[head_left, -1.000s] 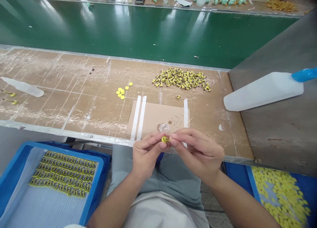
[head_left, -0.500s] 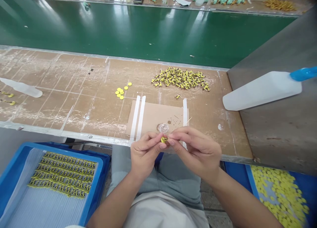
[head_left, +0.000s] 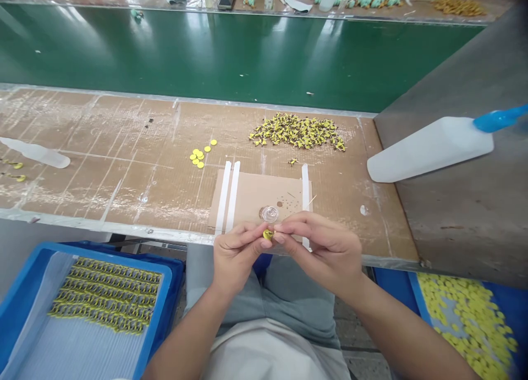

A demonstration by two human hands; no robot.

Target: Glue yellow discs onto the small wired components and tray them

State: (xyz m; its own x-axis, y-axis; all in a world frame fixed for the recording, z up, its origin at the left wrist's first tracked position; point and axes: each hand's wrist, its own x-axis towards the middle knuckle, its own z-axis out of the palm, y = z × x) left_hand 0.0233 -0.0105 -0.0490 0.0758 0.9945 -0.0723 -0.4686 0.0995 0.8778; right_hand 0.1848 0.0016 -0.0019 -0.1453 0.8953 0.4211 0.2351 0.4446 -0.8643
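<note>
Just in front of the table edge, both my hands meet fingertip to fingertip. My left hand is closed, pinching a small yellow disc by its edge. My right hand is closed too, with thumb and forefinger on a tiny yellow-and-black piece at the disc's right side; the fingers hide most of it. Right behind the fingertips stands a small clear glass dish on a cardboard sheet held with white tape strips. Several yellow discs lie farther back to the left.
A heap of yellow-and-black pieces lies at the back. A white bottle with a blue tip leans by the metal panel at right. Blue trays sit below: one with rows of assembled pieces, another with yellow discs. Behind runs a green surface.
The whole view has shifted slightly. Both hands keep their pinch at the disc, which appears turned a little; nothing has been let go.
</note>
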